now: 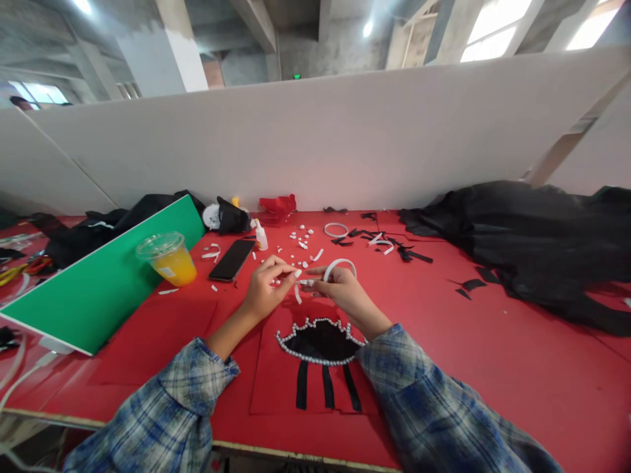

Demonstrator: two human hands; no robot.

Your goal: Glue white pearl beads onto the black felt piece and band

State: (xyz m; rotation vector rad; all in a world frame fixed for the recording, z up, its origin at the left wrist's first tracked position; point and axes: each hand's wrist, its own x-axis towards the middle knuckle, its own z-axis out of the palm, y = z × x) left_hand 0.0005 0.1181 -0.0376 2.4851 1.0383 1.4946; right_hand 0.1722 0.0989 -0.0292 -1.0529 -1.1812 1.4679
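My left hand point(269, 289) pinches a small white piece point(298, 273) between thumb and fingertips. Just to its right, my right hand point(342, 289) is closed on a thin white ring that looks like a roll of tape point(351, 264). A short white strip point(298, 293) hangs near the right fingertips; whether it joins the roll I cannot tell. Below both hands lies a red sheet point(271, 387) bearing a black eye-like shape point(320, 341) edged with silvery beads point(315, 360). Three black strips point(328, 387) run down from the shape.
Small white bits point(302, 236), another white ring point(336, 230) and black scraps point(405, 253) lie behind the hands. A small white bottle point(261, 238), a phone point(233, 260), a cup of orange drink point(172, 263) and a green board point(113, 282) stand leftward. Black cloth point(532, 236) covers the right.
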